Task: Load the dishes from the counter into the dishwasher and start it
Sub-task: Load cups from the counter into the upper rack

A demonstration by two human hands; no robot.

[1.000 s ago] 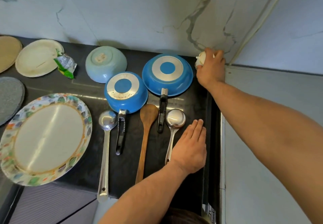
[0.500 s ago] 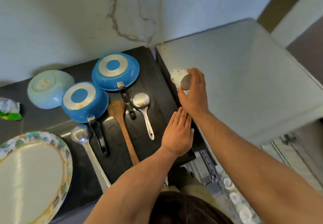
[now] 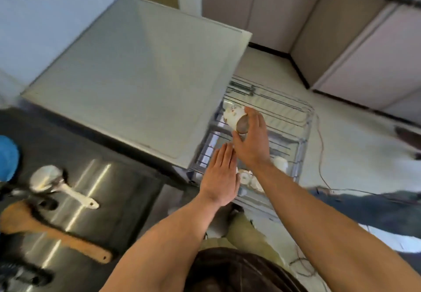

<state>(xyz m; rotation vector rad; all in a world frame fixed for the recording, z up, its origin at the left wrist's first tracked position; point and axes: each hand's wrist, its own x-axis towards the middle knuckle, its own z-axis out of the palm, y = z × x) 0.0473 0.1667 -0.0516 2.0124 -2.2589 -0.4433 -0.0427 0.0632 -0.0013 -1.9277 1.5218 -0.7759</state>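
My right hand [image 3: 251,141] grips a small white patterned cup [image 3: 233,116], tipped on its side, above the pulled-out wire dishwasher rack [image 3: 296,127]. My left hand [image 3: 221,175] hovers flat with straight fingers just below it, over the rack's near corner, holding nothing. Several white cups [image 3: 280,163] stand in the rack, partly hidden by my arms. On the dark counter [image 3: 109,178] at left lie a metal ladle [image 3: 47,180] and a wooden spatula [image 3: 52,234]. A blue pan edge [image 3: 8,157] shows at the far left.
The dishwasher's grey top [image 3: 136,75] fills the middle of the view beside the counter. Beige cabinets [image 3: 341,30] line the far side of the floor. A thin cable [image 3: 321,155] trails on the floor beyond the rack. Black pan handles [image 3: 43,203] lie near the spatula.
My right hand has carried the cup from the counter's back corner rightward to over the rack. My left hand left the counter and followed. The view swung right.
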